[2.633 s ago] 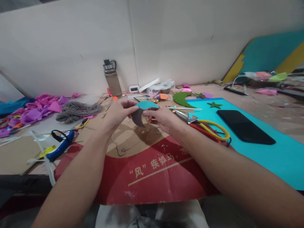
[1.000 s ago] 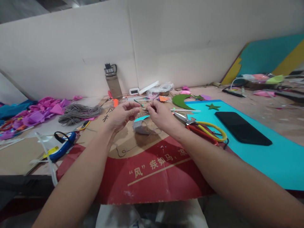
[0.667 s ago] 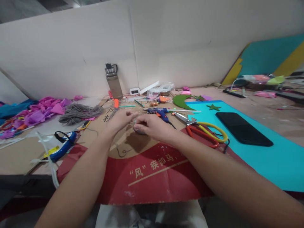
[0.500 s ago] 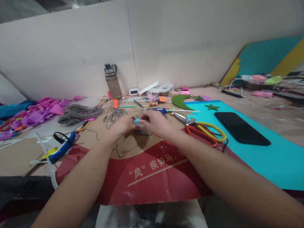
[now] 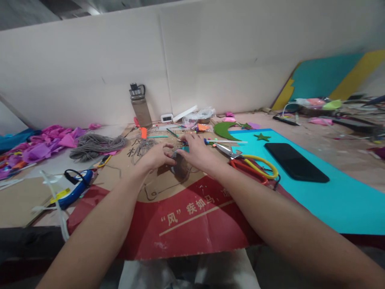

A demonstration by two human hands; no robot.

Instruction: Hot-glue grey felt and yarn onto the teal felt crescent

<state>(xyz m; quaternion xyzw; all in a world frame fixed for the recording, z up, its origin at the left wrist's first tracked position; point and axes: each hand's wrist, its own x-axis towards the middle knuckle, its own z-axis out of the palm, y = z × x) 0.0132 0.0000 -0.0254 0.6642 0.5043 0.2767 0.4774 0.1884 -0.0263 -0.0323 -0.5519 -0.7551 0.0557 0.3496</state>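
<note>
My left hand is beside a small rounded grey-brown thing whose kind I cannot make out. Its fingers are apart and curve toward that thing; I cannot tell if they touch it. On the far right side of the same thing, my right hand is open, fingers stretched forward and thumb pointing left. A bit of teal shows near that thumb. Both hands are above a printed cardboard sheet with a red front part. A loose grey string curls on the cardboard just in front of the rounded thing.
Scissors with red and yellow handles and a black phone are at right, on or near a turquoise sheet. Grey cord and a blue device lie left. A water bottle stands behind.
My hands were close together with fingers pinched around a small bluish piece. Now they have spread apart, and the rounded thing shows between them. The view has shifted slightly.
</note>
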